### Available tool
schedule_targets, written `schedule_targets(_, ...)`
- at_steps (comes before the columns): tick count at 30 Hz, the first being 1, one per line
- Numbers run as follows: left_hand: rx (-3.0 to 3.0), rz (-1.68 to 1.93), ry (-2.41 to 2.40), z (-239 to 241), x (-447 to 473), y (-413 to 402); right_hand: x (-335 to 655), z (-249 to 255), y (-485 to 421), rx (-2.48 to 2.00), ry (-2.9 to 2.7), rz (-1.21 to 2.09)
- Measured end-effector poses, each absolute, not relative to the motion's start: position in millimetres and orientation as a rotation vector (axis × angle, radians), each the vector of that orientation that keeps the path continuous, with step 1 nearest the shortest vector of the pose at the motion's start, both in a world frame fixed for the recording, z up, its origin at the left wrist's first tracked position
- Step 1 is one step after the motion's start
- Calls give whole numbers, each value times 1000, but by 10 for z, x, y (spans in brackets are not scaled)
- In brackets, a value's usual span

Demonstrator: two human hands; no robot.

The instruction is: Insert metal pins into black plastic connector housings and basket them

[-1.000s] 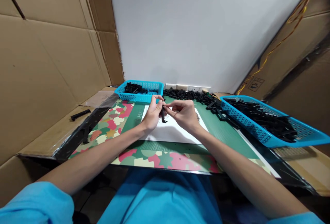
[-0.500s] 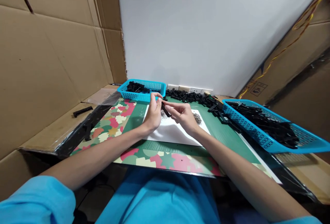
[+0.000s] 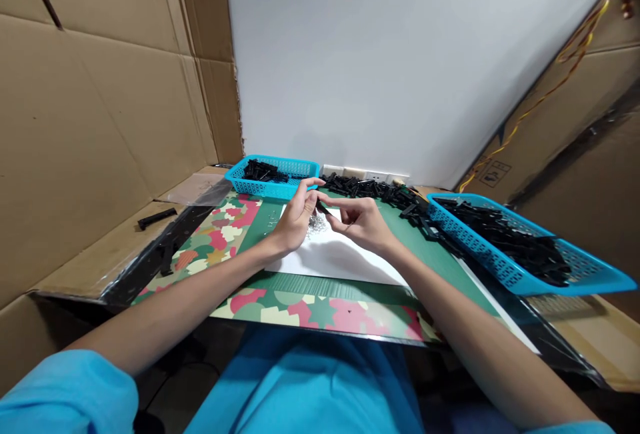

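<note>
My left hand and my right hand meet over a white sheet on the green mat. Together they pinch a small black plastic part, the left fingers curled round one end and the right fingertips closed on the other. Just under the hands lies a little heap of tiny metal pieces on the sheet. What the pieces are is too small to tell.
A small blue basket with black parts stands at the back left. A larger blue basket full of black parts stands at the right. Loose black parts lie along the back wall. Cardboard walls close in left and right. One black strip lies on the left cardboard.
The black part has turned from hanging upright to lying nearly level between my fingers. Both hands have shifted slightly towards the back of the sheet.
</note>
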State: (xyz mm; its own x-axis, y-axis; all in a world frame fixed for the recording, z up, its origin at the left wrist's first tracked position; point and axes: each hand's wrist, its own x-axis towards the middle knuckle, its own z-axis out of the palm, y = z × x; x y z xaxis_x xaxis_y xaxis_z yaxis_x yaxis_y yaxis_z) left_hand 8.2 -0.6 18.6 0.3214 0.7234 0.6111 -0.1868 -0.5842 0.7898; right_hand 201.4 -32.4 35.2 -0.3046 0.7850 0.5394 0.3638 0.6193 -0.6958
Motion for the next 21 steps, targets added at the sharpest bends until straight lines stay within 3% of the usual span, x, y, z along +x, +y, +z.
schedule_targets(12,1970,1273,516,184,-46,117,2294,515,-331,-1005,-2174,388)
schedule_targets(21,2052,1225,651,71,-80,197,2412,538,-277,-958,-2269,682)
